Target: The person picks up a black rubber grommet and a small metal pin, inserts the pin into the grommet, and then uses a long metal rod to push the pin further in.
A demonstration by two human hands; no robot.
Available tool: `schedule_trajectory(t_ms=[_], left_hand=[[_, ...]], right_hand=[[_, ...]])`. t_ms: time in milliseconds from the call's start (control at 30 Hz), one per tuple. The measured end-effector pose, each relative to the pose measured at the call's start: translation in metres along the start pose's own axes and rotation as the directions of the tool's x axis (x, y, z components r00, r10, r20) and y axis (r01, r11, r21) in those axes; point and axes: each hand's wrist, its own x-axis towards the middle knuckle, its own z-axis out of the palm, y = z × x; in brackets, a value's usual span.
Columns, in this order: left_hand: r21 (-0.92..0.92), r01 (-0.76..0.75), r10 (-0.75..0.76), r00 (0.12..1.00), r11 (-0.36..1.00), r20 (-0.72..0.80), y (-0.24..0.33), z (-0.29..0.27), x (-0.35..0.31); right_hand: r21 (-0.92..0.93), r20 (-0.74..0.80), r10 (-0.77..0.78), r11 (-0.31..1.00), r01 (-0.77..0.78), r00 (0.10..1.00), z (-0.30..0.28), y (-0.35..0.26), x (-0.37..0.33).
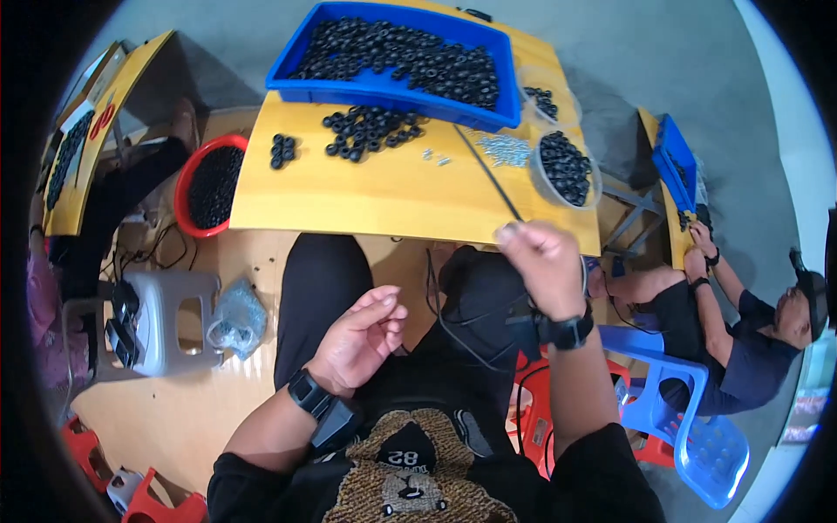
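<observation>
The left hand (pixel 357 340) is turned partly palm-up, its fingers (pixel 397 315) loosely curled. The right hand (pixel 549 270) is farther forward, back upward, fingers bent.

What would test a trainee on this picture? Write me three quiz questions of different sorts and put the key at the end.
1. Multiple choice: what colour is the round tub left of the yellow table?
A) blue
B) red
C) white

2. True or false: the silver pieces lie outside the blue tray.

3. Short answer: which of the camera wearer's hands is nearer the dark rod?

Key: 1. B. 2. True. 3. The right hand.
</observation>
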Motion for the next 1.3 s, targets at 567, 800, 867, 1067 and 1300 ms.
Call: schedule_trajectory(t_ms=[567,800,867,1067,1300], left_hand=[[0.076,0.017,-0.001,0.979,0.997,-0.205,0.004,0.006,0.006],[0.053,0.043,-0.034,0.986,0.998,-0.165,0.005,0.004,0.014],[0.058,0.049,-0.04,0.987,0.997,-0.153,0.006,0.006,0.016],[0.093,0.064,-0.055,0.994,0.994,-0.098,0.017,0.016,0.026],[0.104,0.08,-0.069,0.991,0.991,-0.112,0.026,0.02,0.037]], right_hand=[[0.174,-0.41,0.239,0.968,-0.181,0.88,-0.064,0.075,0.077],[-0.259,-0.344,0.045,0.955,-0.141,0.938,-0.079,0.054,0.095],[-0.37,-0.341,0.01,0.918,-0.144,0.94,-0.074,0.053,0.105],[-0.574,-0.312,-0.037,0.803,-0.158,0.949,-0.056,0.061,0.127],[-0.55,-0.296,0.017,0.814,-0.185,0.955,-0.055,0.049,0.132]])
